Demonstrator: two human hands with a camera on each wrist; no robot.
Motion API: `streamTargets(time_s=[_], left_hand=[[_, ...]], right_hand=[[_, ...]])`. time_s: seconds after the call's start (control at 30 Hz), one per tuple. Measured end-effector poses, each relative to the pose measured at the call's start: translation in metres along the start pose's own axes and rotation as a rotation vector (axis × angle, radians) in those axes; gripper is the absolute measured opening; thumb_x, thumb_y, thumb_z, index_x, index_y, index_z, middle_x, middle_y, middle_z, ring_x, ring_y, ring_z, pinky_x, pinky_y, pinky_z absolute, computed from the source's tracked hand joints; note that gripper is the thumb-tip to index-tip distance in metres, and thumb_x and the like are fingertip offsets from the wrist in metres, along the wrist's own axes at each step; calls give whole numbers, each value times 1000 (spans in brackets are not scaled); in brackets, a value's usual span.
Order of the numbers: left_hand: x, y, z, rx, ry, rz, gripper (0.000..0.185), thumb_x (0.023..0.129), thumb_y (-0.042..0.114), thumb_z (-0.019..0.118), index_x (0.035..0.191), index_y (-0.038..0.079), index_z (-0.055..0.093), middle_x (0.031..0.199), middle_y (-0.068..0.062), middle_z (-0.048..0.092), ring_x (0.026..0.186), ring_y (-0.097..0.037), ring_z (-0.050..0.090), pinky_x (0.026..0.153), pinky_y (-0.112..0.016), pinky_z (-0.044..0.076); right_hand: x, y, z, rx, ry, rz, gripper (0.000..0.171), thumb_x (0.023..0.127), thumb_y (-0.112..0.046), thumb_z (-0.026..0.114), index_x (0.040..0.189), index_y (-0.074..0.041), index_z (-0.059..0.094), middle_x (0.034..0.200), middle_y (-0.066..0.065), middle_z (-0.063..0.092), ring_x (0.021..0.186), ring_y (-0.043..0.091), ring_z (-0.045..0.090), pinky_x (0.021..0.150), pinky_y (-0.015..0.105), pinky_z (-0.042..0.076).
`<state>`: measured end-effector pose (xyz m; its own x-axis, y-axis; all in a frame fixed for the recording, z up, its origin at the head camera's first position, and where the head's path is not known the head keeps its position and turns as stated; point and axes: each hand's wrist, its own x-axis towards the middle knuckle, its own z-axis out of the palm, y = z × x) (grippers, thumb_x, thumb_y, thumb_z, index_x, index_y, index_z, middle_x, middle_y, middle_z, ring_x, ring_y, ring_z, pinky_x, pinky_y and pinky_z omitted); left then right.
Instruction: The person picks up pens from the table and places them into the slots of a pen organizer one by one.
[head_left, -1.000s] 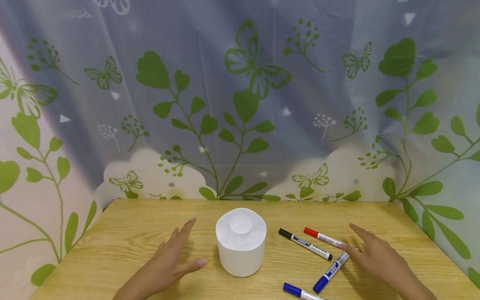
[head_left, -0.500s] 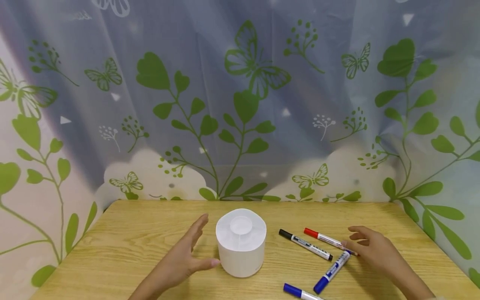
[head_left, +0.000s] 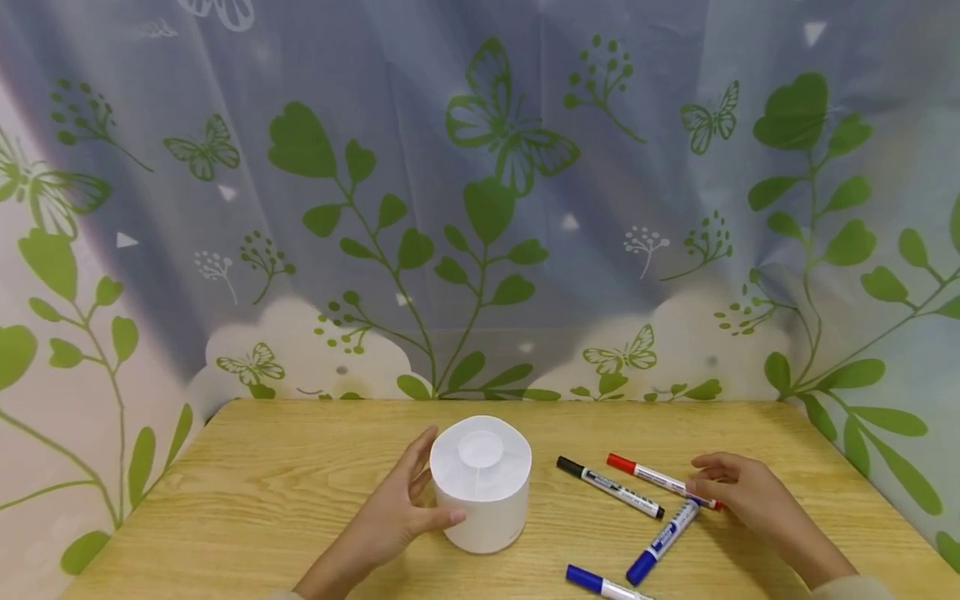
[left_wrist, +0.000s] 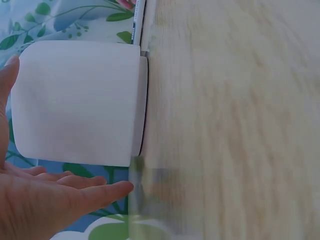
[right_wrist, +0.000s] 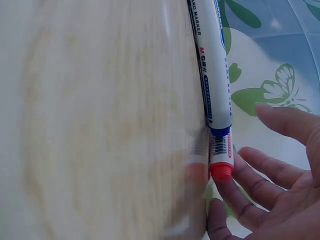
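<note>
My head camera looks forward and down over the desk toward the leaf-printed curtain. My left wrist camera sits close beside the white cylindrical container, shared with the head view. My right wrist camera hugs the red-capped marker, likewise shared.

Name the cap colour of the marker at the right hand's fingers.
Red, on the red-capped marker; clearest in the head view.

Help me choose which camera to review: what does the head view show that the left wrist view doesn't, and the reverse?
Only the head view shows the right hand at the red marker, the black marker, two blue markers, and the whole wooden table. Only the left wrist view shows the white container's side wall close up. Both show the left hand against that container, and the leaf-printed curtain.
</note>
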<state>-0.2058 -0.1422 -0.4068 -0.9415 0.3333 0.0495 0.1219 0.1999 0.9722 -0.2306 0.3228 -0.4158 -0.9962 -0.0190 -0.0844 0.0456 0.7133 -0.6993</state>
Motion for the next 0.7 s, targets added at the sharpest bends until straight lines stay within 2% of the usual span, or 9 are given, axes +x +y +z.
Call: streamTargets(time_s=[0.17, 0.27, 0.4, 0.5, 0.7], left_hand=[[4, -4, 3, -34, -6, 10, 119, 81, 17, 92, 168, 6, 12, 174, -21, 17, 159, -47, 20, 127, -64, 16], [6, -5, 5, -51, -12, 23, 118, 80, 15, 92, 168, 6, 13, 173, -19, 25, 159, -45, 22, 127, -66, 15], [6, -4, 6, -60, -24, 34, 117, 81, 14, 92, 168, 7, 13, 170, -20, 32, 158, -44, 25, 126, -66, 19], [6, -4, 7, -63, -27, 31, 118, 82, 14, 91, 168, 6, 11, 169, -21, 32, 158, -46, 25, 125, -65, 22], [9, -2, 10, -77, -6, 12, 120, 81, 14, 92, 169, 9, 11, 170, -20, 30, 157, -47, 25, 125, -66, 23]], right_hand=[[2, 2, 2, 30, -15, 7, 55, 100, -28, 73, 136, 11, 59, 125, 23, 72, 96, 13, 66, 70, 27, 52], [4, 3, 3, 40, -19, -1, 50, 100, -24, 72, 133, 11, 61, 123, 22, 72, 94, 12, 65, 67, 26, 51], [5, 3, 6, 43, -5, -18, 43, 99, -18, 73, 129, 11, 63, 111, 15, 74, 91, 13, 63, 65, 26, 50], [6, 3, 8, 44, 6, -26, 39, 96, -13, 74, 125, 11, 65, 104, 8, 72, 88, 13, 62, 63, 25, 50], [8, 2, 12, 66, 4, -37, 33, 92, -7, 75, 120, 10, 67, 95, 4, 67, 80, 12, 57, 60, 25, 49]])
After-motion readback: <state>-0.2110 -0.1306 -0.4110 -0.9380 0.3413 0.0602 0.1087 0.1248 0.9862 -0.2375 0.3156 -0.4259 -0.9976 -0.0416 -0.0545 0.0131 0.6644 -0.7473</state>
